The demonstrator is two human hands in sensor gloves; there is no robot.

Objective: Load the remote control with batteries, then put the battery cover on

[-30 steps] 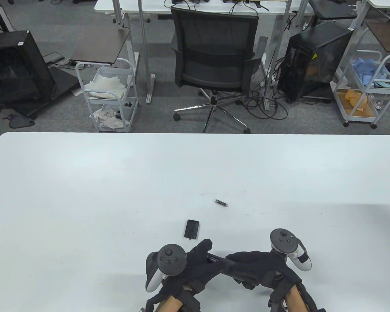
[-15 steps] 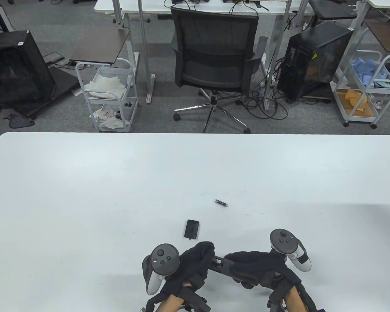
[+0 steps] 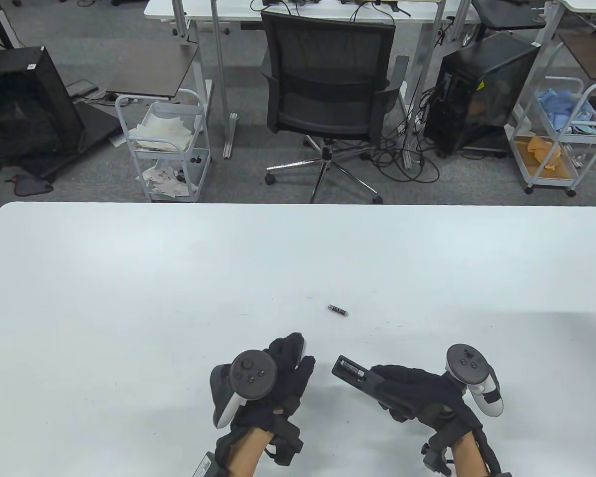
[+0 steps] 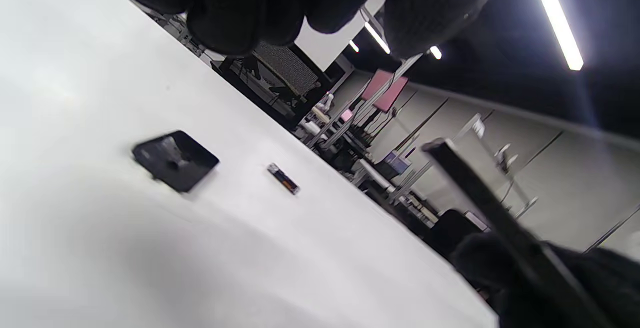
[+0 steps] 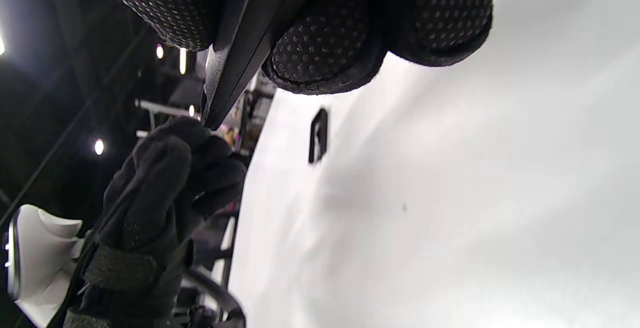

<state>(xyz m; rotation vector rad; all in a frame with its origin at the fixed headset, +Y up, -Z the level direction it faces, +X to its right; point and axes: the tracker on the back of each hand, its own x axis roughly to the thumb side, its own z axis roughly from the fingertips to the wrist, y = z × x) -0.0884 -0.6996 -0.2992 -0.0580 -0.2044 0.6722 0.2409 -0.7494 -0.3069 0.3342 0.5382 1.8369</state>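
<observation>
My right hand [image 3: 402, 392] grips the black remote control [image 3: 351, 372] and holds it above the table, its open battery bay facing up with a battery in it. The remote also shows in the left wrist view [image 4: 480, 193] and the right wrist view [image 5: 250, 33]. My left hand [image 3: 295, 355] is open and empty, its fingers hovering over the black battery cover [image 4: 175, 159], which lies flat on the table and is hidden under the hand in the table view. The cover shows in the right wrist view [image 5: 318, 135]. A loose battery [image 3: 337, 310] lies further out.
The white table [image 3: 129, 298] carries only these parts. An office chair [image 3: 328, 89] and carts stand beyond its far edge.
My left hand has let go of the remote and moved forward over the battery cover. My right hand has carried the remote to the right.
</observation>
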